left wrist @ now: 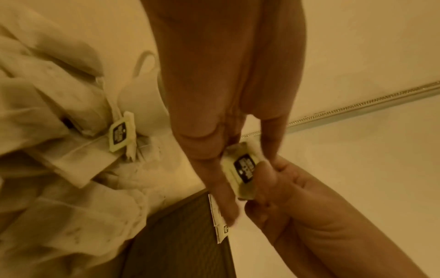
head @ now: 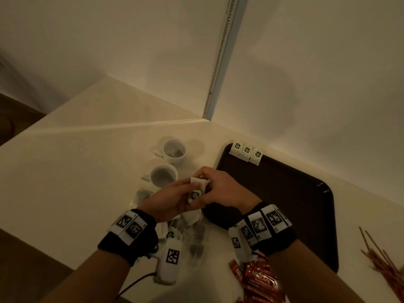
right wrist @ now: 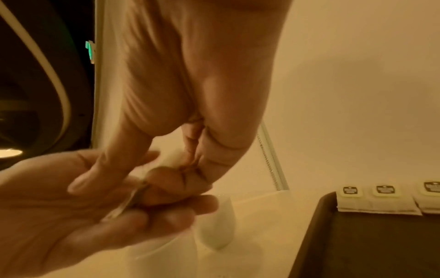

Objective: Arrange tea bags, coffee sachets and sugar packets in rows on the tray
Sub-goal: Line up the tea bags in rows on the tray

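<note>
Head view: left hand (head: 166,202) and right hand (head: 220,189) together, both pinching one white paper tea bag with a black-and-green tag (head: 197,191) above the cream countertop (head: 76,171), just left of the dark brown rectangular tray (head: 284,193). Three matching tea bags (head: 247,153) in a row along the tray's far edge (tags up). Heap of loose tea bags (left wrist: 59,150) under the left wrist; red coffee sachets (head: 260,278) nearest; two white cups (head: 168,165) beyond.

2 white cups (head: 169,164) sitting on the counter (head: 72,162), one behind the other, nr the middle, just left of the dark tray's left edge. Bundle of thin red-brown stir sticks (head: 381,256) lying at the counter's right edge. Metal strip w/ a beaded chain (head: 223,51) running up the wall behind, meeting the counter's back edge.
</note>
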### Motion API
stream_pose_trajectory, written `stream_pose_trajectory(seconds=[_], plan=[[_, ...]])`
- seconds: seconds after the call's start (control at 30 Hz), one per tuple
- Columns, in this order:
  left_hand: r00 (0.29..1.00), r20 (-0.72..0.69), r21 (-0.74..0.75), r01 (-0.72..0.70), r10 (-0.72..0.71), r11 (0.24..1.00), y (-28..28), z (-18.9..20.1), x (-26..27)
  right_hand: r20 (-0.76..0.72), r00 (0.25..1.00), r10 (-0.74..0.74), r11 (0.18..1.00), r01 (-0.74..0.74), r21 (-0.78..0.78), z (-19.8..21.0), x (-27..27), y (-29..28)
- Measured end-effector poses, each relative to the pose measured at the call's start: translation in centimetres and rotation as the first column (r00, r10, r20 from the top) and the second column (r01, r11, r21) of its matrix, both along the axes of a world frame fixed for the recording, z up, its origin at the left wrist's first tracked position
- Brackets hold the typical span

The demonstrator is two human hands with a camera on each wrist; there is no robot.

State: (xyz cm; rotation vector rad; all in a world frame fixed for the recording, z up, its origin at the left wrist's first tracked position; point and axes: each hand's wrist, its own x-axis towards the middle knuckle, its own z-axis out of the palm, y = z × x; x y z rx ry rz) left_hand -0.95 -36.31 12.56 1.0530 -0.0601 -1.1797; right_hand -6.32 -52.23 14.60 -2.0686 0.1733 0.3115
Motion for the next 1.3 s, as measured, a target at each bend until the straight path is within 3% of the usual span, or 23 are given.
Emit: stream_pose_trajectory(seconds=[0.07, 0.13, 0.2, 0.27, 0.37, 0.47, 0.57, 0.67, 0.73, 0.83, 0.93, 1.03, 1.17, 1.3], plan=[[0.996, 0.060, 0.078, -0.068, 0.063, 0.995, -0.2, -0.4, 0.7, 0.006, 0.992, -0.129, 0.989, 0.128, 0.068, -0.1, -0.1, -0.6], [0.981, 0.151, 0.158, -0.143, 0.119, 0.977, 0.1, -0.7, 1.3, 0.011, 0.984, -0.177, 0.984, 0.177, -0.014, -1.0, -0.5, -1.0], [0.963, 0.227, 0.195, -0.190, 0.144, 0.962, 0.3, -0.5, 1.7, -0.007, 0.998, -0.065, 0.957, 0.060, -0.282, -2.7, -1.0, -0.3], [0.948, 0.275, 0.190, -0.219, 0.163, 0.957, 0.3, -0.2, 2.0, -0.119, 0.992, 0.038, 0.869, -0.092, -0.487, -4.7, -1.6, 1.3], [0.929, 0.338, 0.184, -0.222, 0.150, 0.958, 0.2, 0.2, 2.3, -0.195, 0.978, 0.075, 0.785, -0.178, -0.593, -7.2, -2.2, 3.2], [0.891, 0.434, 0.180, -0.227, 0.130, 0.957, 0.3, 0.4, 2.3, -0.156, 0.984, 0.087, 0.809, -0.161, -0.565, -8.5, -2.2, 3.5], [0.831, 0.530, 0.180, -0.305, 0.169, 0.935, 0.7, 1.0, 2.6, -0.157, 0.987, 0.033, 0.891, -0.101, -0.443, -8.3, -1.7, 3.2], [0.776, 0.585, 0.123, -0.373, 0.236, 0.920, 1.0, 1.0, 3.0, -0.083, 0.996, 0.019, 0.952, -0.043, -0.304, -6.5, -1.5, 2.1], [0.775, 0.586, 0.092, -0.355, 0.237, 0.930, 1.1, 1.0, 3.3, -0.038, 0.999, 0.032, 0.976, -0.039, -0.214, -4.5, -1.3, 0.9], [0.826, 0.519, 0.078, -0.301, 0.220, 0.950, 0.7, 1.4, 3.6, -0.016, 0.998, 0.066, 0.990, -0.067, -0.123, -0.7, -1.2, -1.2], [0.947, 0.169, -0.059, -0.267, 0.273, 0.962, -0.5, 2.1, 3.5, 0.059, 0.993, 0.099, 0.993, -0.103, 0.064, 3.8, -1.2, -2.5], [0.988, -0.056, -0.049, -0.149, 0.146, 0.988, -1.9, 3.3, 2.8, 0.145, 0.976, 0.165, 0.975, -0.184, 0.125, 7.1, -0.6, -3.3], [0.981, -0.159, -0.020, 0.109, -0.111, 0.994, -3.7, 5.2, 1.9, 0.118, 0.959, 0.257, 0.964, -0.264, 0.047, 8.6, 0.7, -4.3], [0.974, -0.139, -0.026, 0.177, -0.179, 0.984, -4.5, 6.3, 1.9, 0.069, 0.951, 0.303, 0.953, -0.301, -0.041, 9.1, 1.1, -5.2]])
